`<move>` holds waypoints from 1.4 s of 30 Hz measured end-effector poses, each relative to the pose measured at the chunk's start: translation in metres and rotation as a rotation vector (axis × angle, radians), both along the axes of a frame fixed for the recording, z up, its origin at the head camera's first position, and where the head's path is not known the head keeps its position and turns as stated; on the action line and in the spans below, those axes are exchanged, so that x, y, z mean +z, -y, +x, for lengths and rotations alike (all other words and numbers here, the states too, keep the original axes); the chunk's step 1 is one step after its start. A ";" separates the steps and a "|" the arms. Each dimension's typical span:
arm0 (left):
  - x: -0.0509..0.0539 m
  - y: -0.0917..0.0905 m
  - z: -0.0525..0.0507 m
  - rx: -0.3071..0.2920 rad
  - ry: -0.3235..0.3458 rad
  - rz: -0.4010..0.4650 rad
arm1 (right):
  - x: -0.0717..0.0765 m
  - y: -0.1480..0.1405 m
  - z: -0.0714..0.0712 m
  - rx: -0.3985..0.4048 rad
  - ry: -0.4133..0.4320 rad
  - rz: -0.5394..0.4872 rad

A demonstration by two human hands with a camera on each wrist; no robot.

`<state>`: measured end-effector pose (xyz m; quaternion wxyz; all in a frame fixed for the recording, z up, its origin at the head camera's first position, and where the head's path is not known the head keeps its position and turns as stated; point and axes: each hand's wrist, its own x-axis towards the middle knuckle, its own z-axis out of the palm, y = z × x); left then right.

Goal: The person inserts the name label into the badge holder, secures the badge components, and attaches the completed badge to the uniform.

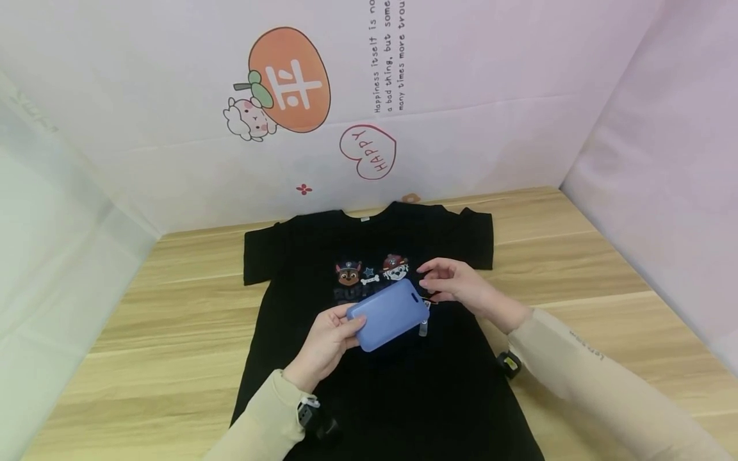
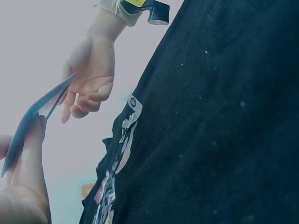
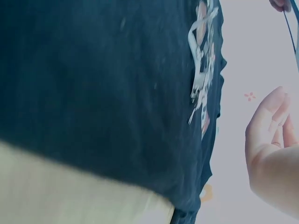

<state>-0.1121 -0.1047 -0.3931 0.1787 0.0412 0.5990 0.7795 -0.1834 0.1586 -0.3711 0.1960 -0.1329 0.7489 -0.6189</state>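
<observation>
A blue card holder [image 1: 389, 315] with a small slot near one short edge is tilted above a black T-shirt [image 1: 369, 397]. My left hand [image 1: 325, 339] grips its lower left end, thumb on top and fingers underneath. Just beyond the slotted end is my right hand [image 1: 458, 285], its fingers loosely bent with nothing between them. In the left wrist view the card holder [image 2: 29, 114] appears edge-on, and the right hand [image 2: 91, 70] lies behind it. A clear strap with a metal snap and clip [image 2: 134, 109] rests on the shirt, partly hidden by the holder in the head view.
The shirt lies spread on a wood-grain table [image 1: 173, 346], cartoon dog prints [image 1: 348, 274] on its chest. A printed white cloth [image 1: 461, 141] stands behind the table, with pale cloth walls at both sides.
</observation>
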 end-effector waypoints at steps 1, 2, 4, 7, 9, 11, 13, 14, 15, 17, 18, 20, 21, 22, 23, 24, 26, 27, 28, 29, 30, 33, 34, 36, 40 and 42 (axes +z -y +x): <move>0.000 0.001 0.000 -0.001 -0.002 0.001 | 0.000 -0.001 -0.001 0.001 -0.008 0.008; 0.000 0.001 0.000 0.000 -0.003 0.004 | 0.000 -0.002 -0.003 0.002 -0.014 0.017; -0.001 0.002 0.001 0.002 -0.005 0.004 | 0.000 -0.003 -0.005 0.005 -0.021 0.037; -0.001 0.004 0.001 0.014 0.000 -0.001 | 0.001 -0.004 -0.007 0.017 -0.018 0.065; -0.002 0.006 0.002 0.021 0.004 -0.004 | 0.000 -0.005 -0.010 0.030 -0.017 0.089; -0.002 0.006 0.002 0.031 0.009 0.000 | -0.002 -0.006 -0.012 0.045 -0.017 0.113; -0.002 0.008 0.003 0.038 0.010 0.005 | -0.004 -0.006 -0.015 0.061 -0.018 0.140; -0.003 0.008 0.003 0.043 0.013 0.010 | -0.005 -0.006 -0.017 0.069 -0.019 0.156; -0.003 0.008 0.003 0.045 0.013 0.011 | -0.006 -0.006 -0.018 0.079 -0.021 0.173; -0.003 0.010 0.004 0.049 0.016 0.012 | -0.007 -0.006 -0.020 0.101 -0.027 0.212; -0.004 0.011 0.004 0.049 0.017 0.010 | -0.008 -0.006 -0.021 0.116 -0.034 0.238; -0.004 0.012 0.004 0.051 0.023 0.006 | -0.008 -0.006 -0.022 0.144 -0.050 0.293; -0.004 0.012 0.004 0.047 0.022 0.002 | -0.009 -0.006 -0.023 0.159 -0.057 0.320; -0.005 0.013 0.004 0.049 0.026 0.002 | -0.009 -0.006 -0.023 0.171 -0.064 0.345; -0.004 0.013 0.004 0.048 0.026 0.001 | -0.009 -0.006 -0.024 0.182 -0.072 0.368; -0.004 0.013 0.005 0.046 0.027 0.000 | -0.010 -0.006 -0.025 0.191 -0.077 0.386; -0.005 0.014 0.005 0.043 0.026 0.001 | -0.010 -0.005 -0.026 0.206 -0.091 0.412; -0.005 0.014 0.005 0.043 0.026 0.002 | -0.010 -0.005 -0.026 0.210 -0.095 0.420; -0.005 0.014 0.005 0.045 0.027 0.004 | -0.010 -0.005 -0.026 0.213 -0.095 0.425; -0.005 0.014 0.005 0.046 0.028 0.006 | -0.010 -0.004 -0.027 0.219 -0.098 0.432; -0.005 0.014 0.005 0.048 0.028 0.006 | -0.010 -0.004 -0.027 0.225 -0.103 0.441; -0.005 0.014 0.005 0.051 0.031 0.008 | -0.009 -0.002 -0.027 0.239 -0.120 0.478; -0.006 0.014 0.005 0.051 0.031 0.010 | -0.009 -0.002 -0.027 0.243 -0.131 0.494; -0.006 0.014 0.005 0.046 0.029 0.010 | -0.009 0.000 -0.028 0.249 -0.150 0.520; -0.005 0.014 0.005 0.036 0.026 0.010 | -0.009 0.002 -0.028 0.253 -0.166 0.550; -0.005 0.013 0.005 0.035 0.029 0.013 | -0.009 0.002 -0.028 0.257 -0.172 0.559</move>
